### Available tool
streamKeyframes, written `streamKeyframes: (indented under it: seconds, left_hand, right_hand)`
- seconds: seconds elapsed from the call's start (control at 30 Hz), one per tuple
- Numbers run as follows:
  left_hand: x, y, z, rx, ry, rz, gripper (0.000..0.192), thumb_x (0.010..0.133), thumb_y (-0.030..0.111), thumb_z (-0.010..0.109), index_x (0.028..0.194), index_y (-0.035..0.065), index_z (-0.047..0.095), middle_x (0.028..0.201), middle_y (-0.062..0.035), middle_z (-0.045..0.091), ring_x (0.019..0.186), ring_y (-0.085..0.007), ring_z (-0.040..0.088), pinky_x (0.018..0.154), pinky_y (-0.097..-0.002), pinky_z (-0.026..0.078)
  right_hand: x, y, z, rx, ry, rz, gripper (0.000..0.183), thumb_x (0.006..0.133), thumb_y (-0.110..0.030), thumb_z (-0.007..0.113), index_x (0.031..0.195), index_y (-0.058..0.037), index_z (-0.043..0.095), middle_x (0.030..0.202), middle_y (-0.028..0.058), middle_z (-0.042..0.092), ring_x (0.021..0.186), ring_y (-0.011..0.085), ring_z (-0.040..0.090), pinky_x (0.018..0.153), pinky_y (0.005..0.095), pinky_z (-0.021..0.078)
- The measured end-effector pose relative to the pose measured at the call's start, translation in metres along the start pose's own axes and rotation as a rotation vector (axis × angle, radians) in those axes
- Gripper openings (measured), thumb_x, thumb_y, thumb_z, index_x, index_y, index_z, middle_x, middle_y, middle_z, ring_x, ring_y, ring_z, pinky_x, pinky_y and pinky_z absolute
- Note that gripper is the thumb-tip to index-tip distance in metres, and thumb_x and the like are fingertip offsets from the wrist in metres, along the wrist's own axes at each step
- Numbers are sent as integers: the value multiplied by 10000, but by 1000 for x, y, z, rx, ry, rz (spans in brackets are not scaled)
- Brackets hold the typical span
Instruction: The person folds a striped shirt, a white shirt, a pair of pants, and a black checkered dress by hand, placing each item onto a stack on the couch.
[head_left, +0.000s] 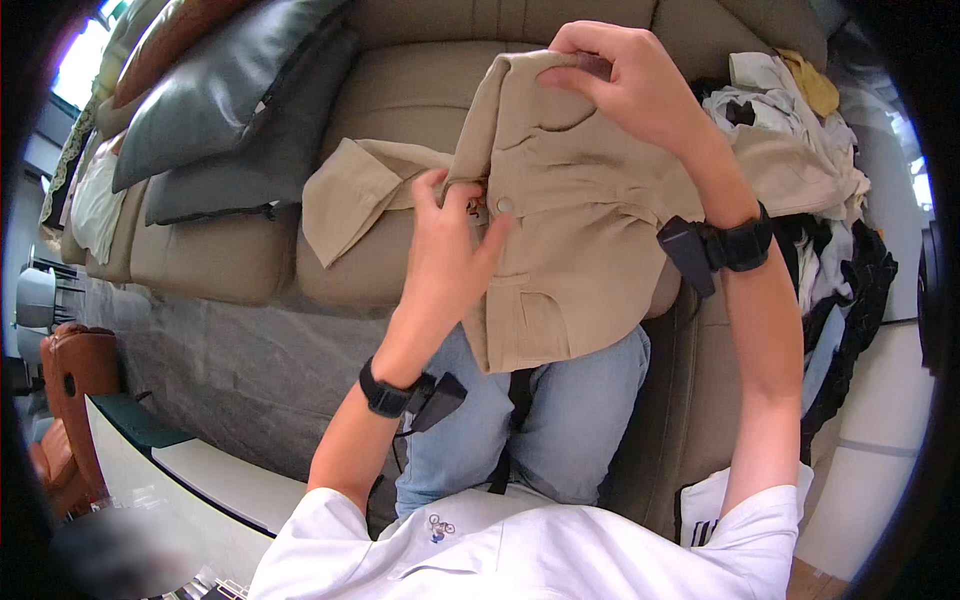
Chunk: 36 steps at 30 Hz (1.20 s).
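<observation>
A pair of beige trousers (577, 247) is spread above my lap, partly on the sofa seat. The waistband runs down its left side, with a metal button (505, 204) at the middle and curved pocket openings above and below. My right hand (622, 82) pinches the upper end of the waistband between thumb and fingers. My left hand (454, 247) is at the waistband beside the button, thumb over the front and fingers at the inner edge. A folded beige cloth part (352, 199) extends left of the waistband, and another stretches right under my right forearm.
Dark grey cushions (217, 97) lean on the beige sofa (397, 90) at the upper left. A heap of clothes (780, 112) lies at the right. A white table with a dark edge (225, 480) stands at the lower left, near a brown leather chair (75, 397).
</observation>
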<state>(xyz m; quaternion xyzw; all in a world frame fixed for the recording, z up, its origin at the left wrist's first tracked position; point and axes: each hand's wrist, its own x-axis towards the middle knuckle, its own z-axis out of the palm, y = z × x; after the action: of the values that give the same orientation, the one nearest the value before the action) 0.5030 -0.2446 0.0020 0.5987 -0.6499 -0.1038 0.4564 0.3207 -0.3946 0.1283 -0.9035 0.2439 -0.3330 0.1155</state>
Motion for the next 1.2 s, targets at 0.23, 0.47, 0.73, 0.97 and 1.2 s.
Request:
streamKeyframes:
  seconds: [0.23,0.47,0.73,0.97,1.2]
  left_hand:
    - [15,-7,14,-45,-32,-220,237,808,81,761,932,-70,626,1064,-218,548,854,-373,602,782,-428,497]
    - [12,-13,9,-51,41,-149,262,776,116,801,885,-30,612,891,-167,640,794,-312,617,708,-391,490]
    - [18,-22,-1,-328,-121,-181,467,751,0,746,1186,14,578,1019,-119,725,995,-163,666,880,-282,493]
    - [34,-40,-16,-455,-446,-68,315,805,-15,659,1118,1,691,1029,-104,735,964,-174,673,860,-302,511]
    - [26,-59,-14,-459,-589,-115,315,827,-46,623,1138,-21,667,1023,-73,721,976,-150,642,875,-289,496]
  right_hand:
    - [-3,-13,6,-69,46,-126,186,832,-143,726,845,14,629,751,164,607,671,306,590,633,379,468]
    - [-29,-13,-9,-22,-35,-50,178,744,-16,702,782,20,531,840,134,631,658,257,555,601,329,454]
    - [-102,-87,-6,112,-129,89,190,649,51,627,796,1,516,888,150,608,721,333,597,611,381,476]
    - [-161,-133,54,65,-119,148,222,652,28,636,846,-18,539,918,109,558,891,308,579,760,396,517]
    - [-183,-136,90,1,-159,189,220,671,16,649,864,-34,556,951,86,554,910,286,578,761,383,518]
